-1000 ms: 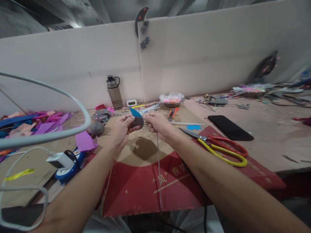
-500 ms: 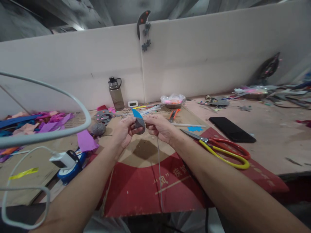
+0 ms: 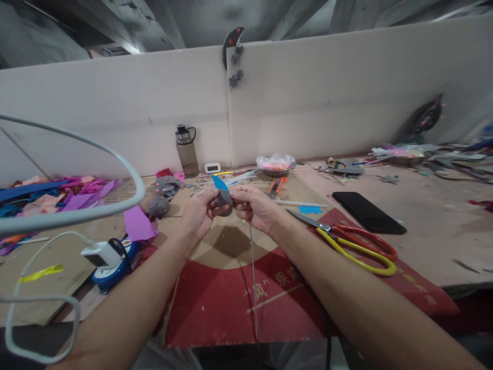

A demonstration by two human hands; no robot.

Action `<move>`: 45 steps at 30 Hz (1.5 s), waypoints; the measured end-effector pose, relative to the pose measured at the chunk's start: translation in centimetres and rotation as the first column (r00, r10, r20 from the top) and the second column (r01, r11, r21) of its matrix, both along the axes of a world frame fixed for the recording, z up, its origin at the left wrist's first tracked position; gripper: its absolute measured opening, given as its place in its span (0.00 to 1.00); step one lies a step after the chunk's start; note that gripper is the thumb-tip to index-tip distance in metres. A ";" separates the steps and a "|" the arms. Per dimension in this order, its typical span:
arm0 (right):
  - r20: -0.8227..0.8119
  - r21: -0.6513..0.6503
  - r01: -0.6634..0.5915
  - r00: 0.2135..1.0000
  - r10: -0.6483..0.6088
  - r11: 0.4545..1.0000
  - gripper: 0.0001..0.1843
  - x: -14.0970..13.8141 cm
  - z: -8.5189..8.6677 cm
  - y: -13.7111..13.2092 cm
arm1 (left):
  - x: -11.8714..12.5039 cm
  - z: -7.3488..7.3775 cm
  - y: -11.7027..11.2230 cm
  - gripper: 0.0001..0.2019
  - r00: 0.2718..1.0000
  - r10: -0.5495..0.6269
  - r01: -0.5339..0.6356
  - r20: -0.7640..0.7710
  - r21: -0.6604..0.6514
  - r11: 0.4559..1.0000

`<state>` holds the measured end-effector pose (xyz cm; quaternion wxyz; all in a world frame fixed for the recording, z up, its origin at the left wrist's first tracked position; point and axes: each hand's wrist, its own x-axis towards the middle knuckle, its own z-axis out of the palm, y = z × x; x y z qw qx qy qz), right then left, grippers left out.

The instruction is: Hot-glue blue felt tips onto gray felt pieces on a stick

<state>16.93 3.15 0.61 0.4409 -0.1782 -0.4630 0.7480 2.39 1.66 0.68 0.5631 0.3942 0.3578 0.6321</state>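
Observation:
My left hand [image 3: 198, 211] pinches a small grey felt piece [image 3: 224, 199] with a blue tip [image 3: 220, 183], held above the cardboard sheet [image 3: 231, 267]. My right hand [image 3: 254, 205] is closed right beside it, fingertips against the same grey piece, and a thin grey thread [image 3: 253, 277] hangs down from that hand toward me. Both hands meet over the middle of the table. What the right fingers pinch at the thread's upper end is too small to make out.
Red-and-yellow-handled scissors [image 3: 350, 241] lie to the right, a black phone [image 3: 367, 212] beyond them. A water bottle [image 3: 187, 151], a small timer [image 3: 212, 167] and a bag of beads [image 3: 275, 162] stand by the white partition. Coloured felt scraps [image 3: 61, 195] and a charger with cable [image 3: 103, 252] are at left.
My hands have drawn closer together, the right fingers now touching the grey piece. The view has tilted slightly upward.

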 end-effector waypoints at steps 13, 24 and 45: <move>-0.003 -0.027 -0.029 1.000 0.029 0.999 0.12 0.3 -0.1 0.3 | 0.1 0.2 -0.1 0.04 0.999 -0.015 0.015 0.031 0.000 1.000; 0.029 -0.089 -0.057 0.998 0.059 0.994 0.14 0.2 -0.7 1.0 | 0.1 0.2 -0.2 0.03 0.998 0.060 -0.061 -0.017 -0.099 0.993; 0.076 -0.045 -0.057 0.995 0.060 0.997 0.15 0.5 -1.6 1.6 | 1.0 -0.5 -0.2 0.03 0.995 0.026 -0.013 0.096 -0.137 0.990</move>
